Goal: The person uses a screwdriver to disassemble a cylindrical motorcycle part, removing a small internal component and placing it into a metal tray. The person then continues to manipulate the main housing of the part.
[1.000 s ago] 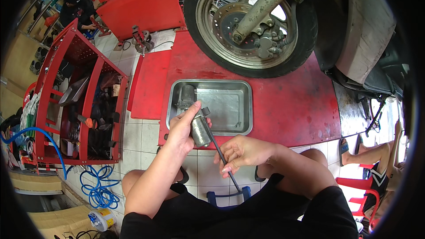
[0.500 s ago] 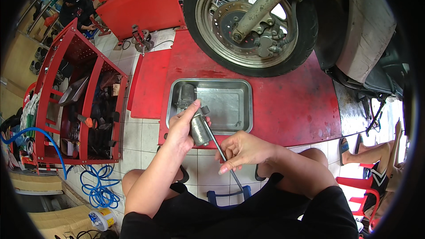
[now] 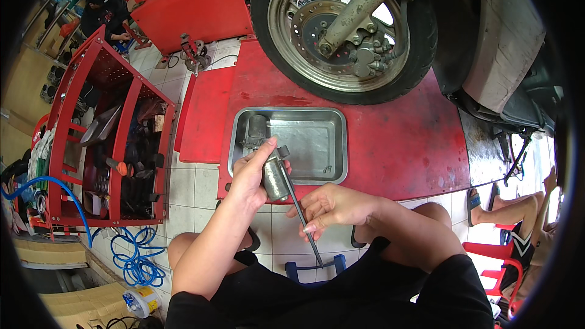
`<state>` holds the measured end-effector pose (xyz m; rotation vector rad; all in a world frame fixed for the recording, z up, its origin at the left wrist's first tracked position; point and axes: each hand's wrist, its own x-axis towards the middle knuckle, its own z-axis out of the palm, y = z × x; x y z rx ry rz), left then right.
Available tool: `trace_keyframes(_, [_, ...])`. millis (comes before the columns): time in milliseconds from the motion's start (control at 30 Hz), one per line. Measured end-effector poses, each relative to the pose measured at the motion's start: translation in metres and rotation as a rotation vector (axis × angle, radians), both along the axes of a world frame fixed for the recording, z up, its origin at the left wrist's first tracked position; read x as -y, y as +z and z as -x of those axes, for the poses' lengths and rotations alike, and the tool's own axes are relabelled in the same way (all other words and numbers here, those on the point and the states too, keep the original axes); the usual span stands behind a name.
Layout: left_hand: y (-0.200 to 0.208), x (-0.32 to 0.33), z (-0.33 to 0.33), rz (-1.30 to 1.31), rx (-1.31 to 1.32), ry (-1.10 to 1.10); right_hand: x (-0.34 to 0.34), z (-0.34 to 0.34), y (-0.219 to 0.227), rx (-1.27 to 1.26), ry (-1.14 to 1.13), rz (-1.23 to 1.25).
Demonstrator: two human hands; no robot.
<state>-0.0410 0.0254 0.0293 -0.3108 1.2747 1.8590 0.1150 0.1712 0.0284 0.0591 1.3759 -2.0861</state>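
Note:
My left hand (image 3: 248,178) is closed round a small cylindrical metal motor (image 3: 275,181), its thumb on the upper end. A long thin dark metal rod (image 3: 312,245) runs along the motor's right side and slants down toward my lap. Its upper end is hard to make out against the motor. My right hand (image 3: 332,208) grips the rod in loosely curled fingers, below the motor. Under my left hand stands a shallow steel tray (image 3: 342,146). In it lie a dark cylindrical part (image 3: 258,127) on the left and a few small screw-like pieces (image 3: 327,170) at the lower right.
The tray rests on a red platform (image 3: 402,146). Beyond it stands a motorcycle front wheel (image 3: 420,67). A red tool cart (image 3: 58,173) is at left, with a coiled blue hose (image 3: 137,259) on the tiles. A blue stool (image 3: 292,271) is below; another person's legs (image 3: 512,207) show at right.
The rod's lower end has swung slightly left, and my right hand's fingers have shifted on it. My left hand and the motor have hardly moved.

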Motion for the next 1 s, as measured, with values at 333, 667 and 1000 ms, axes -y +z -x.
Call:
trace_keyframes(333, [-0.004,0.002,0.001,0.011,-0.028,-0.053,0.006,-0.001,0.001,0.081,0.032,0.063])
trace_keyframes(667, [-0.002,0.001,0.001,0.005,-0.011,-0.032,0.0,0.002,0.004,-0.005,0.14,-0.1])
trace_keyframes(1000, [0.001,0.001,0.001,-0.008,-0.003,-0.029,0.003,-0.002,0.017,0.066,0.027,0.168])
